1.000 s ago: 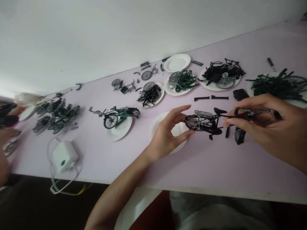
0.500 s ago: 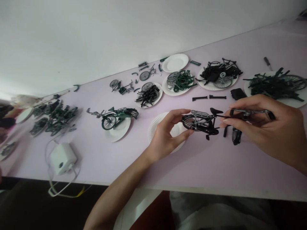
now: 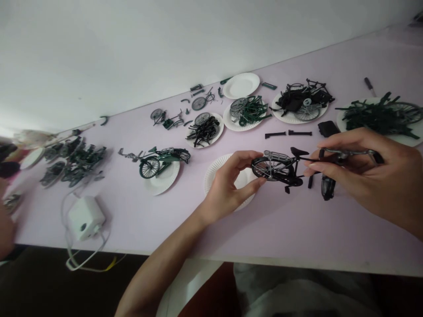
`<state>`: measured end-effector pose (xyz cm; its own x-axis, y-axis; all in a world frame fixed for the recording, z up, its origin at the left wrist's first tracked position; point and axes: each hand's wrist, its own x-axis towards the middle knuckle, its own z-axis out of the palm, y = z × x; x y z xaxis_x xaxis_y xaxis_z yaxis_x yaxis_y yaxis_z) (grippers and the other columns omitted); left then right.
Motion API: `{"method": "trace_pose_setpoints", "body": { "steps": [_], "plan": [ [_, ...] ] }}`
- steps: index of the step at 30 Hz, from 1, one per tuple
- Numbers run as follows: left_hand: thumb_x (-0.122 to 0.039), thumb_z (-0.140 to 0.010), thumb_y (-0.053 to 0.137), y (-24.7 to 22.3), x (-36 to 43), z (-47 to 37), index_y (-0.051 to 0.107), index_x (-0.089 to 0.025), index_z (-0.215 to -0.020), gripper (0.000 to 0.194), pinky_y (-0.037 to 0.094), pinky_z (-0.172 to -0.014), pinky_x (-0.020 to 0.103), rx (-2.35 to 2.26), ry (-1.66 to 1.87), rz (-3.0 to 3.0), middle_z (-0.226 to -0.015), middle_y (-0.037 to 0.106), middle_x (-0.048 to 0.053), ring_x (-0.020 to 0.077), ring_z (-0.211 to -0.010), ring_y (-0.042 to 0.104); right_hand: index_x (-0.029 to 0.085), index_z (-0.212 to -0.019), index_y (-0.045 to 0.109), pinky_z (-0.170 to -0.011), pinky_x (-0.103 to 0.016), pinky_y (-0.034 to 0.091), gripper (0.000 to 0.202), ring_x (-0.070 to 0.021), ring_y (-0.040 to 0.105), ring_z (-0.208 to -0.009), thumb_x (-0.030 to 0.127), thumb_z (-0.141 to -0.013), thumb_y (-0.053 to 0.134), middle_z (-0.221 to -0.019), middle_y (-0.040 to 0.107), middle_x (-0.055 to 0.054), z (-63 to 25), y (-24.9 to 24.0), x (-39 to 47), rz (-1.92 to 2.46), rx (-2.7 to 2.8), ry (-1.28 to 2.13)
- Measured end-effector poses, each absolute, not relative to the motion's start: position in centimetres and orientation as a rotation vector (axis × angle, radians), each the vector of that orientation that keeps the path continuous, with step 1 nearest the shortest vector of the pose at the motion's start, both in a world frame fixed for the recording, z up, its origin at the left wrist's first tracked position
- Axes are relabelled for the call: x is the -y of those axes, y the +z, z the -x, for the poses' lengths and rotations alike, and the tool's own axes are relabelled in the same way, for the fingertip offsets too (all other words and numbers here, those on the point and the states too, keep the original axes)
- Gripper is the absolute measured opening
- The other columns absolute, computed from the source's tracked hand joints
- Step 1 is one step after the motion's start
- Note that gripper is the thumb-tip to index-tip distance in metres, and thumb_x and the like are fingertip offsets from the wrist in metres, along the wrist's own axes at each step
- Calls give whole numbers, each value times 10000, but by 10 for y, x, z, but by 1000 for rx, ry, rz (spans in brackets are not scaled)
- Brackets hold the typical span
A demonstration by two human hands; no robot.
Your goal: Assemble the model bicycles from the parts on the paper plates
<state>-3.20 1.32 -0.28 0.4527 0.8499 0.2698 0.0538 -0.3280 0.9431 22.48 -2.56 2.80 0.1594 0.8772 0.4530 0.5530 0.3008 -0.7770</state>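
Between my two hands a black model bicycle (image 3: 287, 171) is held above the table, its saddle and grey rear rack uppermost. My left hand (image 3: 233, 185) pinches the rear wheel between thumb and fingers. At the front end, my right hand (image 3: 366, 176) is closed around the frame just behind the handlebar. The front wheel is turned sideways and shows partly below my right fingers. Under my left hand lies a white paper plate (image 3: 213, 169), partly covered by it. A green model bicycle (image 3: 161, 160) rests across another paper plate (image 3: 167, 182) to the left.
Paper plates piled with black parts (image 3: 205, 132), green parts (image 3: 251, 110) and further parts stand along the back. A screwdriver (image 3: 368, 83) lies at the back right. At left are a white power box (image 3: 87, 218) with cables and a heap of green models (image 3: 82, 163).
Both hands keep their hold on the black bicycle, which has shifted only very slightly right. At the far left edge another person's arm has come further into view.
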Motion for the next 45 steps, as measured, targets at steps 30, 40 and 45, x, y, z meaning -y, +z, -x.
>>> {"method": "trace_pose_setpoints", "body": {
  "steps": [30, 40, 45],
  "plan": [
    [-186, -870, 811, 4, -10, 28, 475, -263, -1301, 552, 674, -829, 262, -678, 1001, -1598, -1110, 664, 40, 147, -970, 712, 293, -919, 756, -524, -231, 649, 160, -193, 791, -672, 260, -794, 851, -824, 777, 33, -225, 35, 27, 1317, 1433, 632],
    [-161, -870, 805, 2, -10, 29, 475, -298, -1322, 577, 674, -805, 242, -682, 993, -1583, -1172, 648, 23, 153, -1016, 719, 300, -951, 732, -552, -306, 670, 174, -197, 757, -599, 230, -818, 818, -779, 768, 36, -226, 37, 27, 1310, 1422, 738],
    [-207, -865, 820, 2, -10, 29, 482, -300, -1276, 540, 682, -770, 240, -698, 1012, -1591, -1234, 575, 30, 150, -999, 702, 238, -939, 726, -505, -207, 629, 184, -145, 724, -518, 221, -793, 837, -733, 771, 27, -228, 38, 25, 1270, 1399, 801]
  ]
}}
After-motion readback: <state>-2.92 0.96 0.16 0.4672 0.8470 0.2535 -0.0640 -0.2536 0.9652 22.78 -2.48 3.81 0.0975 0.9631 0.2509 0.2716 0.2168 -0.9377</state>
